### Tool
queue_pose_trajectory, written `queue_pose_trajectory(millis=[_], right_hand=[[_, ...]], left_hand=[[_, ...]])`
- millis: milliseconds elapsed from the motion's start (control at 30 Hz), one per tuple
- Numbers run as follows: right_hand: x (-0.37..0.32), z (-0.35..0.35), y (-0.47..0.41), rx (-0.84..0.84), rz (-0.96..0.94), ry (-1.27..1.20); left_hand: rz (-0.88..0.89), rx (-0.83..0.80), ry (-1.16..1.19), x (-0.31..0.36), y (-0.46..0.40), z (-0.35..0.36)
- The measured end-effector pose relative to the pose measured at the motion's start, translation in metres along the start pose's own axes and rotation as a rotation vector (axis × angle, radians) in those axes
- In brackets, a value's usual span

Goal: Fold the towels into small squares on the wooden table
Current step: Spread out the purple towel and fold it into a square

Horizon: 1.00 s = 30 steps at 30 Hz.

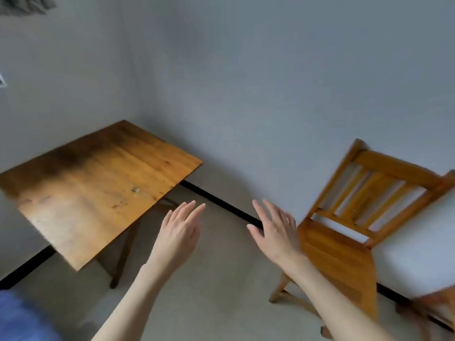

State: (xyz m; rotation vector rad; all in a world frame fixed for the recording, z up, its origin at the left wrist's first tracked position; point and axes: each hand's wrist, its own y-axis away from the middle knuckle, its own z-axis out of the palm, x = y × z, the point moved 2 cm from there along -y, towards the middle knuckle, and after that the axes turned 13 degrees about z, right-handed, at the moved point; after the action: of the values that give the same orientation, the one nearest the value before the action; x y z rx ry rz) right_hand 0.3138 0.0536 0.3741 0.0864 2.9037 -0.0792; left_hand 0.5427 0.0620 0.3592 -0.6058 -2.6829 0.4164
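A worn wooden bench (98,190) stands far left against grey walls; left hand (178,232) and right hand (275,230) hover spread over the floor (216,279), near a chair (344,237).

A single wide-angle camera worn on the person's head looks forward and down into a room corner, tilted. It takes in the wooden counter (98,183) at left, a chair (349,217) at right, and the floor (221,279) between, with both forearms reaching in close from below.
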Motion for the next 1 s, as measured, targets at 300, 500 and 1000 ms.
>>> queue_pose_trajectory(millis=[300,500,1000], right_hand=[[0.235,-0.068,0.065,0.153,0.421,0.024],[0.347,-0.102,0.135,0.212,0.727,0.037],[0.581,-0.122,0.186,0.235,1.181,0.061]], left_hand=[[0.393,-0.097,0.182,0.212,-0.116,0.099],[0.709,-0.188,0.267,0.349,-0.161,0.146],[0.998,-0.553,0.391,0.604,-0.238,0.305]])
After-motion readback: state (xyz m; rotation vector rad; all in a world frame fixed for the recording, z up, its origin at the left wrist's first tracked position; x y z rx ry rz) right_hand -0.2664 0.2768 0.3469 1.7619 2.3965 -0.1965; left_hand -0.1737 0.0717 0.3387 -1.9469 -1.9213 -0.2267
